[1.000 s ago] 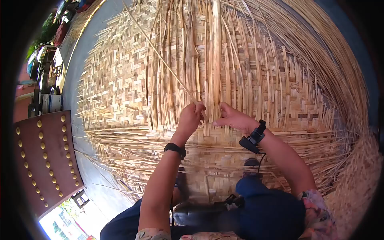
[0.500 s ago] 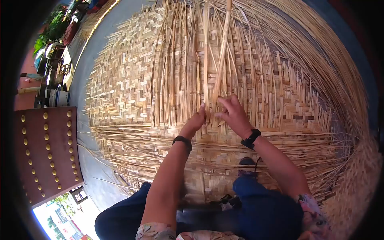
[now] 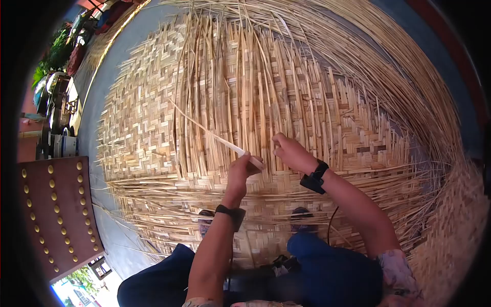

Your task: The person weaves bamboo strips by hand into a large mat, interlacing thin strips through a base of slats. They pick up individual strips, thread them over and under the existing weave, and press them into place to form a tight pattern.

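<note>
In my left hand (image 3: 239, 174) a pale, flat reed strip (image 3: 220, 138) is gripped between thumb and fingers. It slants up to the left over the woven reed mat (image 3: 148, 117), and its near end shows just right of the hand. My right hand (image 3: 296, 155) is a little to the right, low over the upright reed strips (image 3: 240, 92). Its fingers are curled together; whatever may be between the fingertips is too small to make out. Crosswise strips (image 3: 163, 192) lie over the mat nearer me.
A long bundle of loose reeds (image 3: 388, 66) curves along the right and far side. My shoes (image 3: 303, 217) rest on the mat. Left of it are grey floor (image 3: 115, 225) and a dark red studded door (image 3: 56, 210). Plants (image 3: 53, 53) and household items stand at upper left.
My left hand has moved left and down, with a pale strip now slanting up-left from it. The long upright strips near my hands have shifted. My right hand's fingers have curled in.
</note>
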Tool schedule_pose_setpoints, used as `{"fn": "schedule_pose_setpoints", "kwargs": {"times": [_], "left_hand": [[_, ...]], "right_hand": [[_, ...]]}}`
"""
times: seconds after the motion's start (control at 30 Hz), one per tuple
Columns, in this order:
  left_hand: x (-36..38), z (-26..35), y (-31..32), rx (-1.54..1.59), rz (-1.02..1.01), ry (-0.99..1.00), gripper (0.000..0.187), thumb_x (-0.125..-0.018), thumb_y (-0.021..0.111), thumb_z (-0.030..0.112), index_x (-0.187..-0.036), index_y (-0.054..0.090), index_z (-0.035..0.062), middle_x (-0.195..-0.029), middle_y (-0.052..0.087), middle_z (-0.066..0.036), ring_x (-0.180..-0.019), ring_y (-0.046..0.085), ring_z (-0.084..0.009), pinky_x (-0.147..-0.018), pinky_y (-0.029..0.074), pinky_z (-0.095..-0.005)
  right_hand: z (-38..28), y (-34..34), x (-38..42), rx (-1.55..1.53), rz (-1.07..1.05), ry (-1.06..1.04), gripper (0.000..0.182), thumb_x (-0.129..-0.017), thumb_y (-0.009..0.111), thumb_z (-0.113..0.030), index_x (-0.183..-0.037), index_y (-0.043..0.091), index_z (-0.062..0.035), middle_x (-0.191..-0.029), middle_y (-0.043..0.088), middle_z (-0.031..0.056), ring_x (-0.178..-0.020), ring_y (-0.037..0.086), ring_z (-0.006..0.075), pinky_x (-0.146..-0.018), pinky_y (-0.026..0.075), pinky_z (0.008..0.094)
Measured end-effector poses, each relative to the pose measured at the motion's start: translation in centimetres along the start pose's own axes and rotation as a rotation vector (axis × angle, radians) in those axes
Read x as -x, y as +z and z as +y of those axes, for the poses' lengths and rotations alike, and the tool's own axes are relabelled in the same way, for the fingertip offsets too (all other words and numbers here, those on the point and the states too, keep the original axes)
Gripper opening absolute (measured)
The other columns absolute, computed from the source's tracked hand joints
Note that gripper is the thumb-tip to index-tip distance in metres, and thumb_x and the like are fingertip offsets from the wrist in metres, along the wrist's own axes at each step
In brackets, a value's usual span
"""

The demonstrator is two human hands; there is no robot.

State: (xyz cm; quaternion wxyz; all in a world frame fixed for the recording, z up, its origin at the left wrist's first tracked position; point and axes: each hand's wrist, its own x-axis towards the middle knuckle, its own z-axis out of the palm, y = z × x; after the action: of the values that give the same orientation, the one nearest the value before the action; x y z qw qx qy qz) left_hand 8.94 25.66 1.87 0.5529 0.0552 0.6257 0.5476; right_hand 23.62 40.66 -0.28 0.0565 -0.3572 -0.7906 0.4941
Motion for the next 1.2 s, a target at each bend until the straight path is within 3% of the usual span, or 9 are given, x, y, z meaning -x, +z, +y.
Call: {"fn": "schedule_pose_setpoints", "kwargs": {"times": [0.23,0.4,0.5,0.57,0.67,0.73,0.83,0.97,1.2], "left_hand": [[-1.5,-0.1,-0.3,-0.148,-0.054,0.026,0.051,-0.104,0.05,0.041,-0.101,0.071,-0.0052,-0.09,0.072,-0.012,-0.084,0.07,-0.0194,-0.08,0.056,-0.0334],[-4.4,-2.3,2.3,-0.393,-0.143,-0.208,0.059,-0.108,0.04,0.048,-0.097,0.066,-0.0042,-0.083,0.067,-0.011,-0.073,0.062,-0.0171,-0.072,0.053,-0.0305],[-3.1,-2.2,2.3,0.033,0.121,-0.015,0.053,-0.108,0.042,0.043,-0.094,0.064,-0.0035,-0.081,0.064,-0.009,-0.073,0.058,-0.0159,-0.07,0.052,-0.0316],[-0.7,-3.2,3.6,-0.033,0.368,0.499,0.02,-0.102,0.054,0.017,-0.095,0.062,0.0003,-0.086,0.062,-0.008,-0.078,0.061,-0.0164,-0.073,0.052,-0.0312],[3.2,-2.4,9.3,-0.769,0.128,0.73,0.017,-0.1,0.057,0.015,-0.094,0.063,0.0,-0.087,0.062,-0.007,-0.079,0.061,-0.014,-0.07,0.051,-0.0301],[1.4,-4.6,10.2,-1.285,0.029,0.935,0.021,-0.1,0.057,0.017,-0.094,0.065,-0.0011,-0.086,0.064,-0.008,-0.079,0.062,-0.0135,-0.068,0.052,-0.0299],[-0.8,-2.7,7.5,-0.123,0.01,0.021,0.029,-0.1,0.059,0.023,-0.093,0.069,-0.0028,-0.085,0.069,-0.01,-0.078,0.065,-0.0155,-0.071,0.054,-0.0318],[0.6,-0.9,5.2,0.004,-0.054,-0.081,0.035,-0.101,0.058,0.029,-0.095,0.072,-0.0033,-0.088,0.073,-0.01,-0.084,0.07,-0.0184,-0.081,0.057,-0.0306],[-2.0,-1.0,6.5,-0.19,-0.001,-0.026,0.027,-0.099,0.064,0.021,-0.102,0.069,-0.0051,-0.085,0.072,-0.01,-0.083,0.071,-0.0163,-0.077,0.06,-0.0304]], "right_hand": [[1.5,0.5,1.0,-0.403,-0.184,0.288,0.027,-0.089,0.077,-0.019,-0.099,0.063,0.0013,-0.085,0.061,0.0047,-0.078,0.06,0.0146,-0.075,0.05,0.0308],[-3.6,-3.6,1.3,-0.031,0.173,-0.189,0.032,-0.102,0.059,-0.028,-0.088,0.06,0.0005,-0.09,0.052,0.0104,-0.085,0.058,0.0233,-0.074,0.046,0.0339],[-4.3,-5.7,2.9,0.437,-0.069,-0.054,0.025,-0.1,0.059,-0.023,-0.094,0.062,0.0004,-0.085,0.055,0.012,-0.081,0.061,0.0266,-0.072,0.049,0.0359],[1.4,-5.7,4.0,0.283,0.051,0.091,0.014,-0.097,0.059,-0.015,-0.098,0.062,-0.0017,-0.084,0.06,0.0115,-0.078,0.063,0.026,-0.071,0.05,0.0373],[4.3,-5.6,5.6,0.02,0.424,0.12,0.01,-0.093,0.057,-0.004,-0.102,0.061,-0.0024,-0.091,0.063,0.0113,-0.085,0.065,0.0252,-0.076,0.052,0.0356],[-2.6,-7.2,5.6,-0.137,0.21,-0.218,0.015,-0.092,0.059,-0.003,-0.107,0.061,-0.0014,-0.094,0.064,0.0129,-0.09,0.066,0.0274,-0.079,0.052,0.0362],[-1.5,-8.0,3.0,0.02,0.249,-0.368,0.027,-0.09,0.065,-0.006,-0.116,0.06,-0.0007,-0.101,0.066,0.016,-0.099,0.067,0.0302,-0.085,0.053,0.0377],[3.2,-5.0,-1.8,0.015,0.177,0.05,0.038,-0.086,0.074,-0.015,-0.117,0.058,0.0002,-0.099,0.067,0.0178,-0.097,0.068,0.0347,-0.085,0.053,0.0411],[2.6,-7.9,1.9,-0.505,-0.126,0.207,0.026,-0.096,0.07,-0.023,-0.112,0.067,-0.0029,-0.092,0.07,0.0045,-0.088,0.064,0.0088,-0.077,0.052,0.0276]]}}
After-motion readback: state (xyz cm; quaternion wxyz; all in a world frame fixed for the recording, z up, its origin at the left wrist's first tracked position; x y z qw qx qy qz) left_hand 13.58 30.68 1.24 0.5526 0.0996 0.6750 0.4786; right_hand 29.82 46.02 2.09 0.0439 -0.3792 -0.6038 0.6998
